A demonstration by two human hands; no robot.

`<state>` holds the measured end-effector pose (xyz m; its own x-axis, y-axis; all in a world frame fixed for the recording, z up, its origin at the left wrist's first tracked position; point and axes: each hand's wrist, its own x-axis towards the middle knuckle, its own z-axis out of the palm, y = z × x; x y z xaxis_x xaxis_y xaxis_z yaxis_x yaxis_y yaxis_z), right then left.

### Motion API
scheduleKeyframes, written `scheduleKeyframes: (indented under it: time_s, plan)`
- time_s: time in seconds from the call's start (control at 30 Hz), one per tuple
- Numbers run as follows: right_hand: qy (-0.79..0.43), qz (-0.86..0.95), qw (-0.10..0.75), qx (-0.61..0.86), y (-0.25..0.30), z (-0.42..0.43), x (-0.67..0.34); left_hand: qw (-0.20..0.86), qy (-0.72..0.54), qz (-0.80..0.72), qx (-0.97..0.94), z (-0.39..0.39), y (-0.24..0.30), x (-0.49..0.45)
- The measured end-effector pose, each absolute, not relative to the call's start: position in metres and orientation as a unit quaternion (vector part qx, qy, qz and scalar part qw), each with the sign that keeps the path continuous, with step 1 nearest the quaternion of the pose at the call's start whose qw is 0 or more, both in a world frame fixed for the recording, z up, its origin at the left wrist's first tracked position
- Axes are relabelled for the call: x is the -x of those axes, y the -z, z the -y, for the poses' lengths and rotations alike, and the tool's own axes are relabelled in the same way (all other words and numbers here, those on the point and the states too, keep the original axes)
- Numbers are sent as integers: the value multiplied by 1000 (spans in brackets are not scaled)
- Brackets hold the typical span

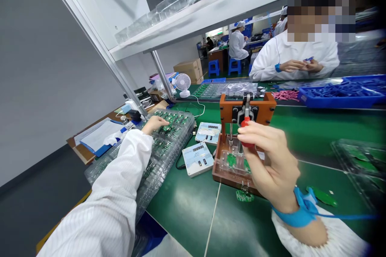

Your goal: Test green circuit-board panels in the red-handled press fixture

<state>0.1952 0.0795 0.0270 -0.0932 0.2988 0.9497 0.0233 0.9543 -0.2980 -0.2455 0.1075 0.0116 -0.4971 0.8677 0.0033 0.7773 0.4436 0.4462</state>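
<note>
My right hand (271, 160) is closed around the red-tipped lever handle (245, 122) of an orange-brown test fixture (232, 168) on the green bench. A small green circuit board (231, 160) lies under the fixture's clear plate. My left hand (154, 123) reaches far left and rests, fingers curled down, on a stack of clear trays (169, 144) filled with small green boards; whether it pinches a board is hidden. Another green board (245, 196) lies on the mat in front of the fixture.
Two white digital meters (197, 158) (208, 132) stand left of the fixture. A clear tray (358, 156) sits at right, a blue bin (343, 92) behind. A person in white works across the bench. A small fan (182, 83) and a clipboard (99, 136) are far left.
</note>
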Motion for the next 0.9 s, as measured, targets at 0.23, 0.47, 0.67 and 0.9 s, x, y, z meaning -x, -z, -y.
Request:
scheduleKeyframes:
  time_s: [0.23,0.47,0.67,0.9]
  plan:
    - [-100,733,664,109,-29,-79,-194,79,-116,-872,-469,-99,5,240]
    - [-99,733,664,113,-26,-80,-195,-9,5,-875,-484,-95,2,217]
    - [-101,732,663,116,-27,-79,-194,-11,44,-876,-481,-98,0,210]
    - [-96,731,666,114,-27,-78,-194,-8,43,-878,-476,-98,0,209]
